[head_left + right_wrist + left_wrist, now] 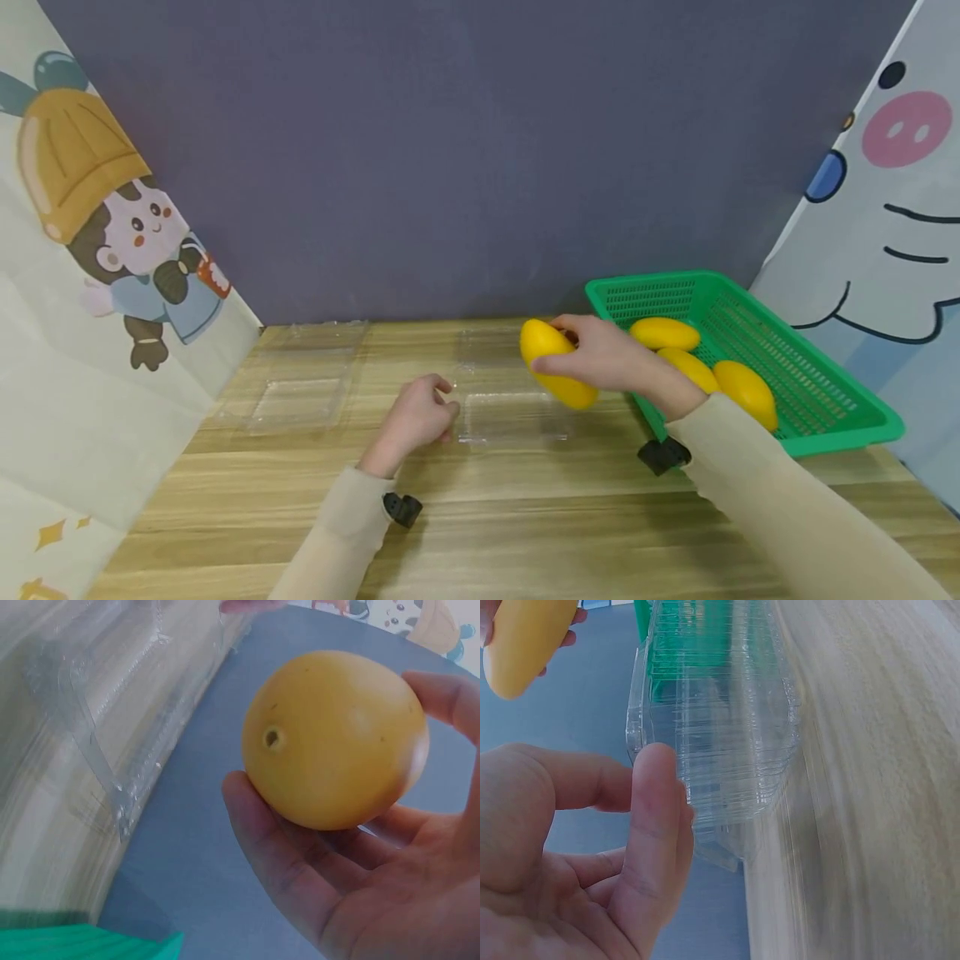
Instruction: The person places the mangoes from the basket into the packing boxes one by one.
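Right hand [603,354] grips the mango [566,388] round its middle near the box's [513,395] right side, probably so it won't slip; left hand [418,414] hangs loose at the box's left, maybe for steadying.

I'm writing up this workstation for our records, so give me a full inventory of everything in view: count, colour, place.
Held yellow fruit: one, yellow, in the right hand
Fruit in the basket: three visible, yellow
Basket: one, green, right side of the table
Clear plastic containers: at least two, colourless, table's left and middle; stacking unclear
Table: one, light wood-grain, beneath everything
Back panel: one, dark grey-blue, behind the table
Cartoon-printed side panels: two, mostly white, left and right
Wrist devices: two, black, one per wrist
Sleeves: two, beige, on the forearms
Left hand: one, bare, by the middle container
Right hand: one, bare, near the basket
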{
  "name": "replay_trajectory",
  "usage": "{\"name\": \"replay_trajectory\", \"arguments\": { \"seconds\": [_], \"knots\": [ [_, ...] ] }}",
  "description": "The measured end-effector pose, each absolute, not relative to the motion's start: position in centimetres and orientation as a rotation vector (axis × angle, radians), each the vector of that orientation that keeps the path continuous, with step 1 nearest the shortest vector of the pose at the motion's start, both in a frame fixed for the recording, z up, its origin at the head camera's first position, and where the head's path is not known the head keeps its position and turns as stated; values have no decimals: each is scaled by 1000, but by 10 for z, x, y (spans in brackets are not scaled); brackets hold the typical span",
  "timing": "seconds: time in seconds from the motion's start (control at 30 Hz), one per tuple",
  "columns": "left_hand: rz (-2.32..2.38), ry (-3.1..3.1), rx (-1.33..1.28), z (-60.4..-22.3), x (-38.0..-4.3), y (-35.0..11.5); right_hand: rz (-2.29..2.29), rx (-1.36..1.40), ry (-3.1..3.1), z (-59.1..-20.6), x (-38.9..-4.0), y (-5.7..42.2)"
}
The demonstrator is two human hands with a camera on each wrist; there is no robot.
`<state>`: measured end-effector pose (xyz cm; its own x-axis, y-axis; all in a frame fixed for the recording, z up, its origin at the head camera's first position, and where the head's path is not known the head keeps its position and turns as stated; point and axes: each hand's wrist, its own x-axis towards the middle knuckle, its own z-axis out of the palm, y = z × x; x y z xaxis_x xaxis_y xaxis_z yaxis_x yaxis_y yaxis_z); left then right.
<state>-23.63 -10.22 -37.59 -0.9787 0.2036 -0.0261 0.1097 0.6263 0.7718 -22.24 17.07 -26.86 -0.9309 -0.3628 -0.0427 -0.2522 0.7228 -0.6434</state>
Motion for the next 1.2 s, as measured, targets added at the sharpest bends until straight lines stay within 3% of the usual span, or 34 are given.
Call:
{"name": "replay_trajectory", "arguments": {
  "seconds": [1.2],
  "knots": [
    [1349,2698,193,-377,-237,-99,-918,-454,2813,-304,-240,134]
  ]
}}
